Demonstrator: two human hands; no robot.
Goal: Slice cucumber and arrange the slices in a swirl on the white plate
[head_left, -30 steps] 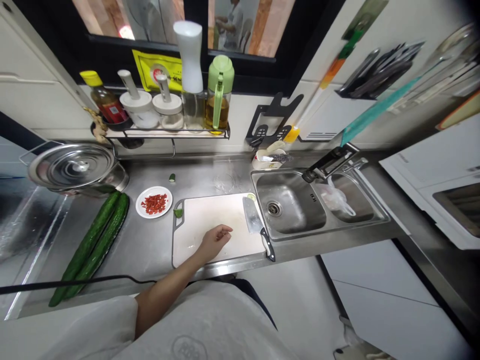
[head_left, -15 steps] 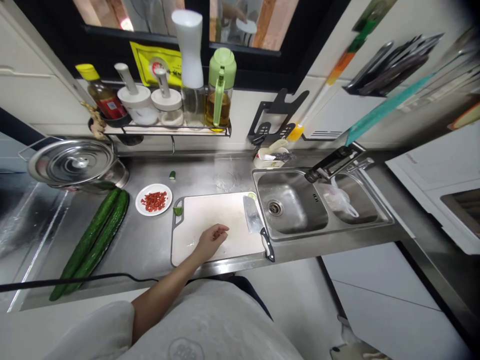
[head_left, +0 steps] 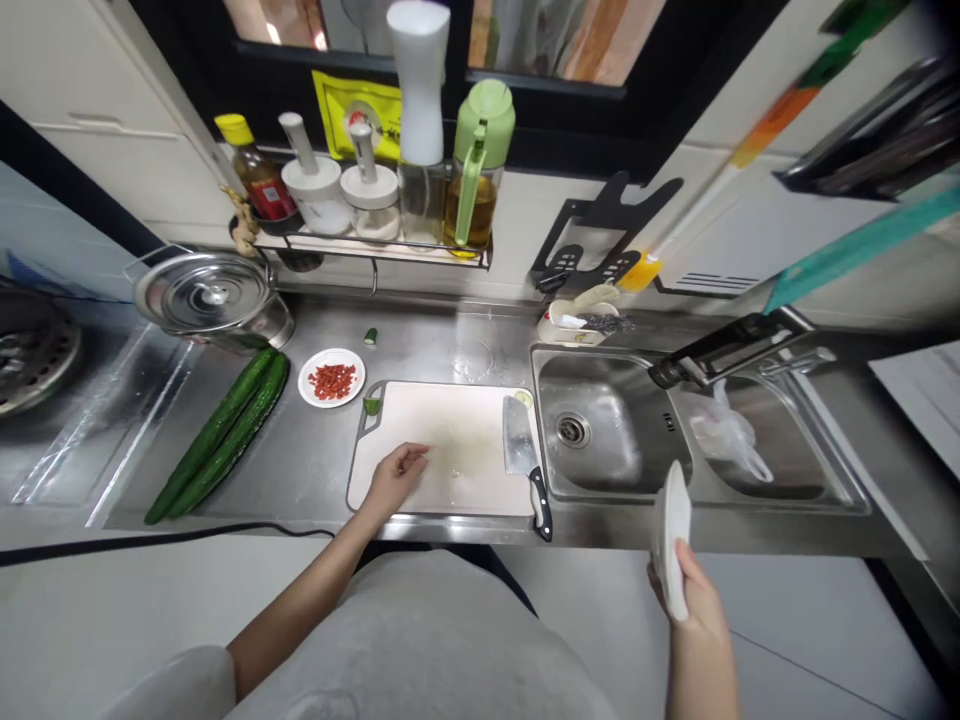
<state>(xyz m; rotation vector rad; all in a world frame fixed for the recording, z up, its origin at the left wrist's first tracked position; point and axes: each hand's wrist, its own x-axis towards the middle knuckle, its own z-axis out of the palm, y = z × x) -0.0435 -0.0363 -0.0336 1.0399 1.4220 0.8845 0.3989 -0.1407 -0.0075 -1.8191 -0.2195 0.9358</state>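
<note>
Over the left part of the white cutting board (head_left: 442,490) hovers my left hand (head_left: 396,475), fingers loosely bent and a little apart, with nothing in them. My right hand (head_left: 694,580) grips a white plate (head_left: 675,530), tilted steeply on edge in front of the sink; what the plate carries, if anything, is hidden. A cleaver (head_left: 519,435) with a black handle lies on the board's right side, its handle past the front edge. Beside its blade tip is a pale green slice (head_left: 523,398). A green cucumber end (head_left: 371,405) rests at the board's handle slot.
Left of the board are a plate of chopped red pieces (head_left: 332,380), two long cucumbers (head_left: 225,440) and a lidded steel pot (head_left: 210,295). A small cucumber piece (head_left: 371,336) lies behind. The double sink (head_left: 607,420) is right; a seasoning rack (head_left: 375,240) hangs above.
My right hand has come into view at the right, holding the white plate. My left hand has shifted left over the board. The camera view has turned slightly.
</note>
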